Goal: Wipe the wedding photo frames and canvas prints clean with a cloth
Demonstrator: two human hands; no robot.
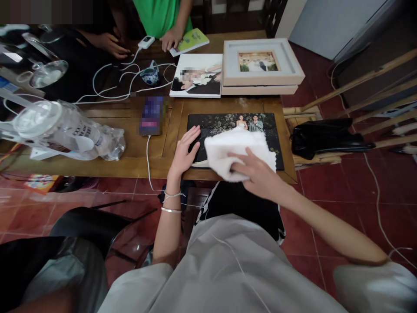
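Observation:
A dark photo panel [224, 123] showing a couple among pale blossoms lies flat near the front edge of the wooden table. My left hand [185, 152] rests over its left edge, fingers stretched out, holding nothing. Across the lower middle of the panel is a white fluffy cloth [241, 145], folded over on itself. My right hand [257, 171] grips the cloth from the near side, some of its fingers tucked into the fold. The cloth covers part of the picture.
Behind the panel are a white-covered photo album [198, 89] and stacked picture frames [263, 78]. To the left lie a phone [151, 115] on a cable, a small blue-and-white pot [150, 74] and a plastic-wrapped jug [65, 128]. Another person's hand [172, 39] touches a green booklet [192, 41].

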